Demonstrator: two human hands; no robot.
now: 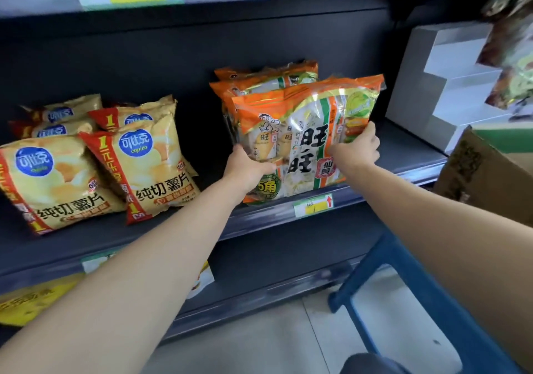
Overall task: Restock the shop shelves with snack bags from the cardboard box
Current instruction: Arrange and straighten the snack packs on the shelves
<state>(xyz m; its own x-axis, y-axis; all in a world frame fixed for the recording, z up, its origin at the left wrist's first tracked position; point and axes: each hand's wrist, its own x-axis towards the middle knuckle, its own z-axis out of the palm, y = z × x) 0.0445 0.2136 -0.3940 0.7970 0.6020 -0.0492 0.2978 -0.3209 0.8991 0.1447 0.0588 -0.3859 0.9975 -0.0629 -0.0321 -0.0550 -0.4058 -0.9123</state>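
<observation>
An orange rice-cracker bag (pixel 305 131) stands upright at the front of the middle shelf (pixel 403 169). My left hand (pixel 248 167) grips its lower left side and my right hand (pixel 359 147) grips its right side. Two more orange bags (pixel 268 81) stand right behind it. The cardboard box (pixel 473 172) sits at the right, partly cut off by the frame edge.
Several yellow potato-chip bags (pixel 138 166) lie on the left half of the same shelf. A white stepped display stand (pixel 441 79) fills the shelf's right end. A blue plastic stool (pixel 427 301) stands on the floor under the box. Yellow bags (pixel 31 301) lie on the lower shelf.
</observation>
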